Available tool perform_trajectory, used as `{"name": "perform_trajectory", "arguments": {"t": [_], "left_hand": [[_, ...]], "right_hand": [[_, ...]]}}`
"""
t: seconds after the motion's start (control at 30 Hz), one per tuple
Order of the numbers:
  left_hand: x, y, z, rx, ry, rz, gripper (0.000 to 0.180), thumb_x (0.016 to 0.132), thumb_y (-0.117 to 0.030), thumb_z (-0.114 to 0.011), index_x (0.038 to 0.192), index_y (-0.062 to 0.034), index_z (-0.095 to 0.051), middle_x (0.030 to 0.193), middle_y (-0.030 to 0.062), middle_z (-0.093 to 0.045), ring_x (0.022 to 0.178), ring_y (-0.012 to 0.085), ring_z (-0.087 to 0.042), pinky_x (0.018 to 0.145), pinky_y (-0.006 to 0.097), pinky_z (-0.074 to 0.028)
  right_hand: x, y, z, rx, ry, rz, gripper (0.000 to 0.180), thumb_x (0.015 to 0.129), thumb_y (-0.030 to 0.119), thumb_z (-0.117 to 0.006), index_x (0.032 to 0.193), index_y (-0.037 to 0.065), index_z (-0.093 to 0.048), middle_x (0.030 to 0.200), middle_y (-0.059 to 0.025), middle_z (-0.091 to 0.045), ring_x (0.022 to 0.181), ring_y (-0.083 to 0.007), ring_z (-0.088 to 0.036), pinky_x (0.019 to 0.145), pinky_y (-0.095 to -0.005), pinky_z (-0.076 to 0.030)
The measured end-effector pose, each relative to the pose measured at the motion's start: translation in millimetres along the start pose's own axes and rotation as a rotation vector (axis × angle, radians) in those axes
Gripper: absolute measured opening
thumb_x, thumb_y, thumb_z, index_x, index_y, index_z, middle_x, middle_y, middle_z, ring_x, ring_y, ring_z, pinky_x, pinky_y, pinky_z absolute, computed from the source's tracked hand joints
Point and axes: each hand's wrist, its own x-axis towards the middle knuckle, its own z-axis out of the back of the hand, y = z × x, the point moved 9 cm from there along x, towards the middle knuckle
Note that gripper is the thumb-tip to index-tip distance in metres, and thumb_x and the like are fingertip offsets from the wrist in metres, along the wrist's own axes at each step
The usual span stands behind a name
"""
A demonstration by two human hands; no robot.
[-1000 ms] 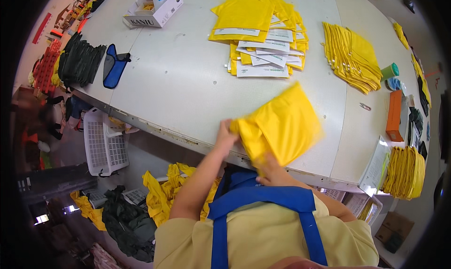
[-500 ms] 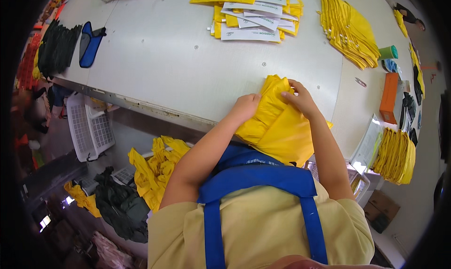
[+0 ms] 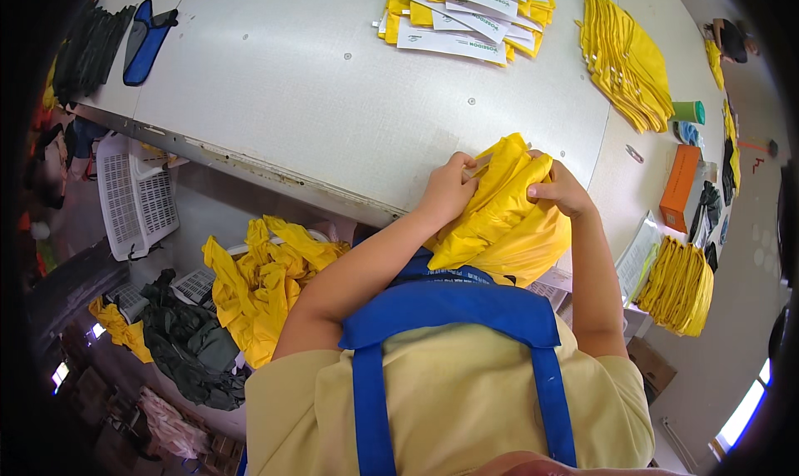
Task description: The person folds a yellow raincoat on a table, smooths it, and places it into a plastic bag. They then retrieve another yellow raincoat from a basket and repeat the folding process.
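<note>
A glossy yellow fabric piece (image 3: pixel 508 218) hangs bunched between my hands at the table's near edge, its lower part bulging against my blue apron (image 3: pixel 449 309). My left hand (image 3: pixel 450 186) is closed on its upper left edge, the fingertips partly tucked behind the cloth. On the other side my right hand (image 3: pixel 566 189) pinches the upper right edge, thumb in front and fingers behind. Loose folds run down between the two grips. Whether it is a whole garment or a bag, I cannot tell.
Yellow folded packets with white paper bands (image 3: pixel 458 39) lie on the metal-topped table (image 3: pixel 291 93). A yellow fabric stack (image 3: pixel 626 60), small snips (image 3: pixel 634 153) and an orange box (image 3: pixel 681 188) are at the right. Below left are loose yellow cloth (image 3: pixel 262 285) and a white basket (image 3: pixel 137 197).
The cloth has gone from flatter folds to a raised, gathered bunch with a fuller lower part. Both hands have shifted slightly to the right with it, and the view has tilted a little.
</note>
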Motion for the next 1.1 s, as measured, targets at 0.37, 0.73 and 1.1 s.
{"name": "perform_trajectory", "arguments": {"t": [0.37, 0.73, 1.1], "left_hand": [[-1, -35, -8, 0.319, 0.171, -0.310, 0.019, 0.089, -0.017, -0.050, 0.097, -0.0063, -0.064, 0.096, 0.0186, -0.063, 0.082, 0.0337, -0.062, 0.072, 0.038, -0.049], [9, -19, -60, 0.538, 0.692, -0.211, 0.033, 0.090, -0.021, -0.050, 0.111, 0.0012, -0.062, 0.097, 0.0206, -0.066, 0.092, 0.0295, -0.065, 0.073, 0.040, -0.051], [-3, -21, -21, 0.104, 0.264, -0.334, 0.017, 0.085, -0.015, -0.058, 0.099, -0.0040, -0.060, 0.082, 0.0220, -0.063, 0.082, 0.0283, -0.064, 0.071, 0.034, -0.049]], "right_hand": [[-14, 0, 12, -0.082, -0.081, 0.070, 0.081, 0.063, 0.026, -0.081, 0.130, -0.002, -0.045, 0.118, -0.0084, -0.057, 0.112, -0.0182, -0.051, 0.100, -0.0310, -0.039], [-21, 7, 1, -0.059, -0.035, 0.114, 0.052, 0.071, 0.027, -0.078, 0.111, 0.003, -0.055, 0.098, -0.0027, -0.059, 0.091, -0.0132, -0.054, 0.085, -0.0268, -0.043], [-41, 11, -6, 0.201, 0.346, 0.127, 0.074, 0.075, 0.028, -0.074, 0.135, 0.000, -0.041, 0.121, -0.0066, -0.054, 0.115, -0.0163, -0.047, 0.099, -0.0280, -0.035]]}}
